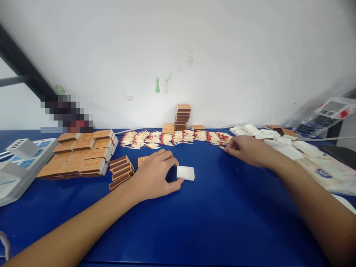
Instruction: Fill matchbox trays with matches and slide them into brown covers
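Note:
A small white matchbox tray (185,173) lies flat on the blue table. My left hand (157,174) holds its left end between thumb and forefinger. Along the back runs a long row of loose matches (167,138) with red heads, split into small heaps. At the row's right end is my right hand (244,150), its thumb and fingers pinched together. A pale matchstick (221,147) shows at those fingertips; whether more are in the pinch is hidden. Just left of my left hand, an orange matchbox (142,161) is partly covered.
Stacked matchboxes (80,155) fill the left side, beside a white power strip (33,155). Closer in lies a leaning group of matchboxes (121,171). A matchbox tower (182,116) stands against the wall. White empty trays (247,129) and a plastic packet (328,167) lie on the right.

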{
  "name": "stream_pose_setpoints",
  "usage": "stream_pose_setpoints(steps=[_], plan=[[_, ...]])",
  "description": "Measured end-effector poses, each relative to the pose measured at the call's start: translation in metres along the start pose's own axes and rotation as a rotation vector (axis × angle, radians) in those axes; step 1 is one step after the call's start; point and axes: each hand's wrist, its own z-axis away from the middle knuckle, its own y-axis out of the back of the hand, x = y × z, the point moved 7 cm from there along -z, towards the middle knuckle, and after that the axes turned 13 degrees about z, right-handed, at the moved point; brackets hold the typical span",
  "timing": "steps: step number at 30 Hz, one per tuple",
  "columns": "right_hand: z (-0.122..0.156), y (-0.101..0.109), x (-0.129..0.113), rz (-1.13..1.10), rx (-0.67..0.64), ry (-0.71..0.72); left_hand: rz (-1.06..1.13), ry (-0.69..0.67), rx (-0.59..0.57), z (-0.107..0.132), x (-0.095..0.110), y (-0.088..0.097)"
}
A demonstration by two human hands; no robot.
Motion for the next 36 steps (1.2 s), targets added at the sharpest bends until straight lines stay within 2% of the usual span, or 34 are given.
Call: stream_pose_setpoints(steps=[7,10,14,17,20,25,30,33,35,36], plan=[[0.008,0.011,-0.023,-0.133,-0.004,0.101,0.029,-0.04,0.015,0.001,0.004,-0.003],[0.017,0.015,-0.048,-0.287,-0.045,0.207,0.025,-0.049,0.022,0.002,0.002,-0.004],[0.037,0.019,-0.094,-0.485,-0.08,0.338,0.021,-0.073,0.05,0.002,0.002,-0.005],[0.05,0.014,-0.121,-0.497,-0.088,0.403,0.02,-0.1,0.068,0.001,0.004,-0.005],[0.056,0.004,-0.131,-0.431,-0.124,0.474,-0.017,-0.129,0.082,0.0,0.006,-0.004],[0.057,-0.001,-0.131,-0.374,-0.12,0.513,-0.056,-0.178,0.089,0.0,0.01,-0.002],[0.058,0.012,-0.13,-0.381,-0.084,0.524,-0.039,-0.183,0.097,0.0,0.012,-0.002],[0.041,0.028,-0.095,-0.387,0.085,0.35,-0.015,-0.176,0.093,0.0,0.011,-0.003],[0.027,0.036,-0.058,-0.283,0.223,0.164,0.005,-0.17,0.085,0.001,0.009,-0.004],[0.02,0.036,-0.042,-0.195,0.233,0.099,0.014,-0.167,0.083,0.001,0.009,-0.004]])
